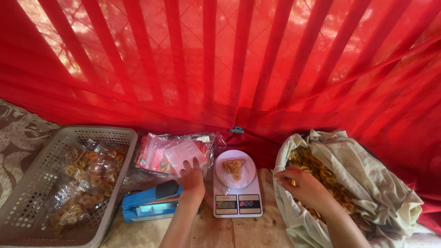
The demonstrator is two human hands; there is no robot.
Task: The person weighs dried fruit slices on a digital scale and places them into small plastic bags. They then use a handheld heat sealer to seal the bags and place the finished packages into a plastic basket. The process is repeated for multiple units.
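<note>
My left hand [191, 180] rests on a stack of small clear plastic bags [171, 153], fingers spread over the top one. My right hand [304, 184] reaches into a large pale cloth sack [367, 183] full of yellow fried chips [317, 167], its fingers curled among them. Whether they grip any chips is hidden. Between the hands stands a white kitchen scale [237, 196] with a round platform bearing a small bag of chips [234, 167].
A grey plastic basket [36, 174] at the left holds several filled chip bags [87, 181]. A blue heat sealer [149, 204] lies in front of the empty bags. A red mesh curtain [229, 64] hangs behind everything.
</note>
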